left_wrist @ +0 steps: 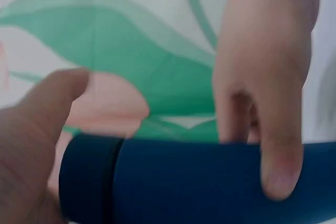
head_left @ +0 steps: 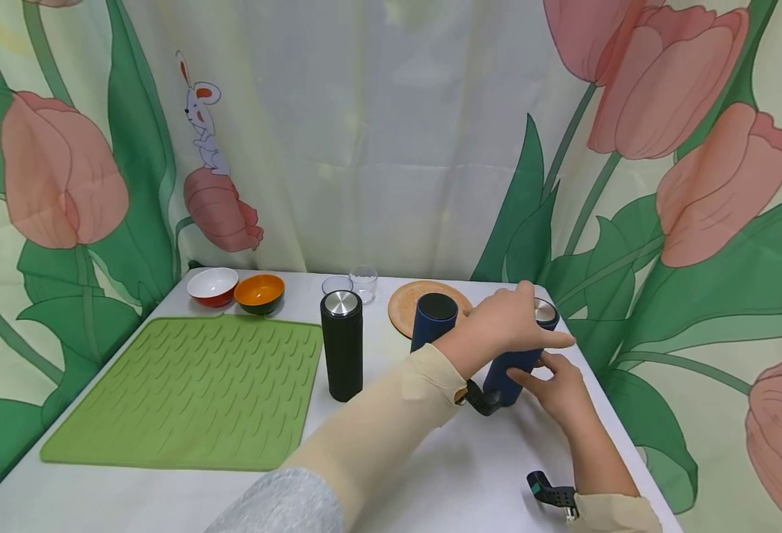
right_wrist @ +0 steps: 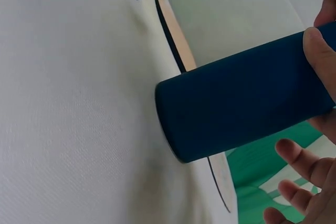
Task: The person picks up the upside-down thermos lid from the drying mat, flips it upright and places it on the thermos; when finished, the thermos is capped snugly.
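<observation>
In the head view a dark blue thermos with a steel-topped cap stands at the table's right side. My right hand grips its body, thumb pressed along the side, as the left wrist view shows. My left hand reaches across to the thermos's upper end. Its thumb is stretched out, apart from the cap. In the right wrist view the thermos base is close over the white table, and several of the right fingers are spread off the body.
A second blue thermos stands left of my hands, before a round wooden board. Further left are a black thermos, clear glasses, an orange bowl, a white-and-red bowl and a green drying mat.
</observation>
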A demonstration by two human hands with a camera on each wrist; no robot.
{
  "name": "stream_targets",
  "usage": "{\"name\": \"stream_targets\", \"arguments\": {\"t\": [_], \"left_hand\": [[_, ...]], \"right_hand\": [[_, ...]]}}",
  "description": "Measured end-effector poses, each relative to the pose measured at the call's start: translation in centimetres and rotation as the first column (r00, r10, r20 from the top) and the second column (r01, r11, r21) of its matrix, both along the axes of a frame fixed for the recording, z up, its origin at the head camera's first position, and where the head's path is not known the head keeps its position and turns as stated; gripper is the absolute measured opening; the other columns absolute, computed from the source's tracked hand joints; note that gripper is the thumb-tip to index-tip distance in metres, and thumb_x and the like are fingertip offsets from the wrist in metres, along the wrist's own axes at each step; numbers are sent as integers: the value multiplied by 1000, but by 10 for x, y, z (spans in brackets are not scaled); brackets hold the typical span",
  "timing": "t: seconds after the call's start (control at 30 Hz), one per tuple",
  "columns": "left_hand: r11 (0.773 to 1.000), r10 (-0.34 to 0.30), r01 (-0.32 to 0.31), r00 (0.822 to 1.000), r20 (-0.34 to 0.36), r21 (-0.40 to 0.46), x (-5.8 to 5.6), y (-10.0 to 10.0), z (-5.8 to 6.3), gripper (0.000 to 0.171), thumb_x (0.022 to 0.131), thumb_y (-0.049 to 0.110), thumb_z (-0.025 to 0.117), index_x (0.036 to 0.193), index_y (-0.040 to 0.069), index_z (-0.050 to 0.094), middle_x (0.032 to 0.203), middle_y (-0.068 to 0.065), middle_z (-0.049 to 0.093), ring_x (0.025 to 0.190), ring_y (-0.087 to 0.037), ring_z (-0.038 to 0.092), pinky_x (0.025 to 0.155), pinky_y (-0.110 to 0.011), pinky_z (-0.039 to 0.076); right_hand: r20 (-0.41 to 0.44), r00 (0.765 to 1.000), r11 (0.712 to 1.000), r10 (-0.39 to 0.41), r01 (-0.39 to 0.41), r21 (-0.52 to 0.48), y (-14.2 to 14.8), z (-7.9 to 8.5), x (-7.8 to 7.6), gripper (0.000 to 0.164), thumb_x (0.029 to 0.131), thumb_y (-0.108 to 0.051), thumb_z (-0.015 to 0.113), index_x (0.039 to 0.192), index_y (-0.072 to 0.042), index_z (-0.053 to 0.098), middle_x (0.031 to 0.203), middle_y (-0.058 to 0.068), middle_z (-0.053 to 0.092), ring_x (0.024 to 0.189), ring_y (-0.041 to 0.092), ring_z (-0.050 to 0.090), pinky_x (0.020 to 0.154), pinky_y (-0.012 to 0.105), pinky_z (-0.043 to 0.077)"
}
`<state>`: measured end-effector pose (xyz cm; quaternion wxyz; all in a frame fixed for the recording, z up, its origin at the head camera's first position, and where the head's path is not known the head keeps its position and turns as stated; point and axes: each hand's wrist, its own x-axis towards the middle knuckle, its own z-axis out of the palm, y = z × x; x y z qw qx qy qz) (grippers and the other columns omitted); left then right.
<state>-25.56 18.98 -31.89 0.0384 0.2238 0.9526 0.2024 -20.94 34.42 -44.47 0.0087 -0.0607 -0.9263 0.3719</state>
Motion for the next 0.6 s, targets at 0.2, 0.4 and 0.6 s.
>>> {"name": "stream_targets", "arguments": {"t": [0.2, 0.4, 0.6], "left_hand": [[989, 124, -131, 987, -105, -62, 8, 11, -3, 79, 85, 89, 58, 139, 33, 51, 118, 6, 69, 108, -14, 72, 95, -64, 57], [999, -10, 7, 997, -70, -42, -3, 2, 2, 56, 92, 74, 67, 134, 38, 54, 118, 9, 70, 110, -14, 69, 74, -37, 57], [982, -177, 179, 983, 47, -58, -13, -7, 8, 47, 96, 64, 69, 133, 38, 55, 127, 18, 67, 121, -9, 64, 87, -28, 55]], "right_hand": [[-35, 999, 1000, 13, -13, -3, -2, -1, -1, 79, 94, -61, 74, 154, -13, 55, 157, 26, 49, 146, 50, 42, 105, 70, 47], [-40, 999, 1000, 10, -10, -10, -1, 2, -2, 83, 93, -64, 74, 154, -12, 55, 154, 25, 51, 145, 51, 42, 103, 69, 48], [-10, 1000, 1000, 17, -17, -3, 1, 0, -1, 88, 93, -66, 73, 156, -9, 52, 153, 28, 51, 144, 52, 44, 103, 68, 48]]}}
